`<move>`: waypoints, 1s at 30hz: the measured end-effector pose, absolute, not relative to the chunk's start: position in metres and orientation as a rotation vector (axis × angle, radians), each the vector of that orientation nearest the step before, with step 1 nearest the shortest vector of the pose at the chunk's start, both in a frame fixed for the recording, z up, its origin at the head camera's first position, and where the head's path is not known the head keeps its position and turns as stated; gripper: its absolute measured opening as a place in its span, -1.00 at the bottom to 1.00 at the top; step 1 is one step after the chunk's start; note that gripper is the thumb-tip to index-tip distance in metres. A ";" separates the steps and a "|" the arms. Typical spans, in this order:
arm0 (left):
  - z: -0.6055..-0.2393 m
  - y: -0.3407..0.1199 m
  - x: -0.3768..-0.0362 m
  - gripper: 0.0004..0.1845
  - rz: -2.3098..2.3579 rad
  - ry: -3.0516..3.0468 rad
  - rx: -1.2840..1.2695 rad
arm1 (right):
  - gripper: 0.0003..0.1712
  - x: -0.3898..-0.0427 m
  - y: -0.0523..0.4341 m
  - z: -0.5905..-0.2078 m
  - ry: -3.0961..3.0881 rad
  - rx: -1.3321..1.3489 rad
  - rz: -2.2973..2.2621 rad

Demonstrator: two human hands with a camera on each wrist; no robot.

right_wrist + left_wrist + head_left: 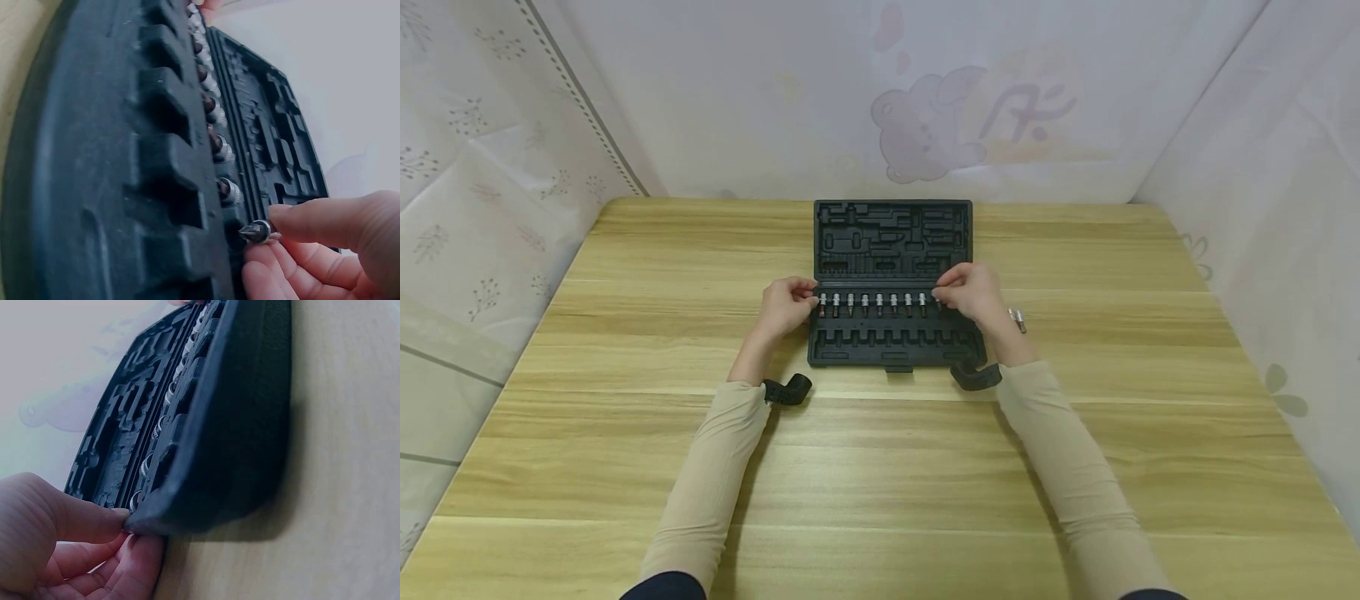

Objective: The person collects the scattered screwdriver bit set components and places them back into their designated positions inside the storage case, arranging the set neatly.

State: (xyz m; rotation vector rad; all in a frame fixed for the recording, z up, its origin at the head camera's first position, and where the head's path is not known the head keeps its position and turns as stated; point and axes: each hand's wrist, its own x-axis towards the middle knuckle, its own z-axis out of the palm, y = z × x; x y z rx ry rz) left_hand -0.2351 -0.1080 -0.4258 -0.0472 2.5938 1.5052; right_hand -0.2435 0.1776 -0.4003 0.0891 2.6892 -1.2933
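The right hand pinches a small silver screwdriver bit with a dark tip between thumb and forefinger, fingers closed tightly on its metal collar, right at the end slot of the black moulded plastic tool case. The left hand pinches the near left corner of that case between thumb and fingers, closed on the edge. The case lies open in the middle of the light wooden table, and a row of similar bits already sits across its middle. The bit is probably light, stiff and smooth, so it may slip; taking it by the collar looks safest. Another loose silver bit lies on the table just beside the right wrist.
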 end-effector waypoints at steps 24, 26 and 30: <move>-0.425 -0.107 -0.236 -0.71 1.506 2.578 -0.083 | -0.93 -0.250 0.172 -0.400 2.779 0.112 -1.050; -0.425 -0.107 -0.236 -0.71 1.507 2.577 -0.086 | -0.92 -0.253 0.174 -0.398 2.690 0.143 -1.094; -0.425 -0.107 -0.236 -0.71 1.505 2.582 -0.078 | -0.91 -0.263 0.174 -0.391 2.526 0.237 -1.095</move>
